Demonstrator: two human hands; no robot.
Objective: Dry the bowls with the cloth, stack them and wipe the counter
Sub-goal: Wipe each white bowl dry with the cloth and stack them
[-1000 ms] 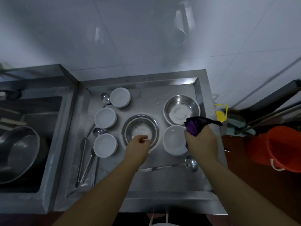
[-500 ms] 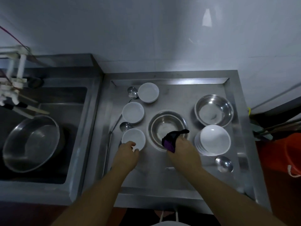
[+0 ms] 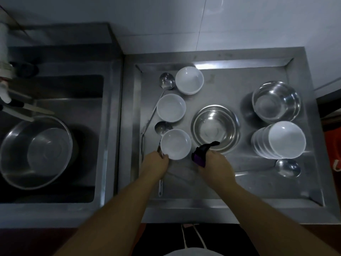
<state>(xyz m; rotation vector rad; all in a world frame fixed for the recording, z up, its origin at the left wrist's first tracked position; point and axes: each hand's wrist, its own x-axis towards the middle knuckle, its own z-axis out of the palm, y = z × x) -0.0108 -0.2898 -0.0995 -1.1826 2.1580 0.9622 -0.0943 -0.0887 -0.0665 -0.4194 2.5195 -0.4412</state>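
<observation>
Gripping the near rim of a small round white bowl (image 3: 175,144) with my left hand (image 3: 154,164), fingers curled at its edge, I am bunching a dark purple cloth (image 3: 202,153) in my right hand (image 3: 215,168), fingers closed round it. Both are sitting just left of the empty round steel bowl (image 3: 215,127) in the middle of the steel counter tray (image 3: 239,191). Left of that bowl, two more white bowls (image 3: 171,107) are lying empty; right of it, a stack of white bowls (image 3: 278,139) and a second steel bowl (image 3: 276,101) are standing.
</observation>
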